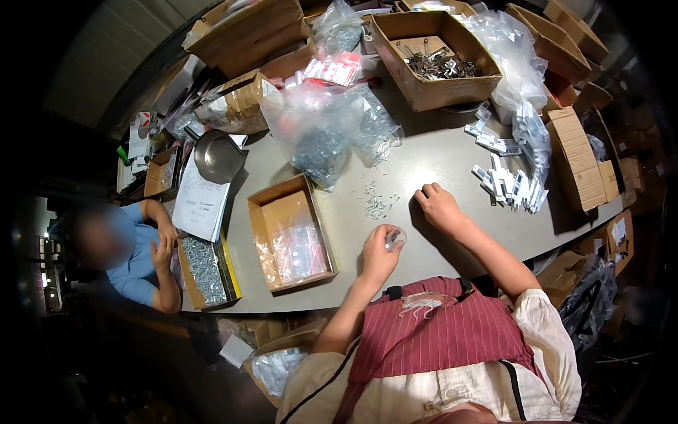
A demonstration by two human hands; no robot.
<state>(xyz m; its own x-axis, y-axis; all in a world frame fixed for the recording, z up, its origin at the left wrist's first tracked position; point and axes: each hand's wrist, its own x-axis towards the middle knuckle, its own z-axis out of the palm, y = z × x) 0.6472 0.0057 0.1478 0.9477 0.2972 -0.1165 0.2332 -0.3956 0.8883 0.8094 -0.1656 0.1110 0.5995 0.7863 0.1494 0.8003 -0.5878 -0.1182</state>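
My left hand is closed round a small clear plastic cup, held upright just over the table. Beyond it lies a loose pile of small silvery screws on the tabletop. To the right of the pile is my right hand, low at the table, its fingers bent and drawn together. Whether anything sits between those fingertips is hidden. Left of my left hand stands an open cardboard box with small clear plastic bags in it.
Bags of screws lie behind the pile. A carton of metal parts stands at the back. White-and-grey strips lie at right. At left are a metal scoop, a box of screws and a seated person.
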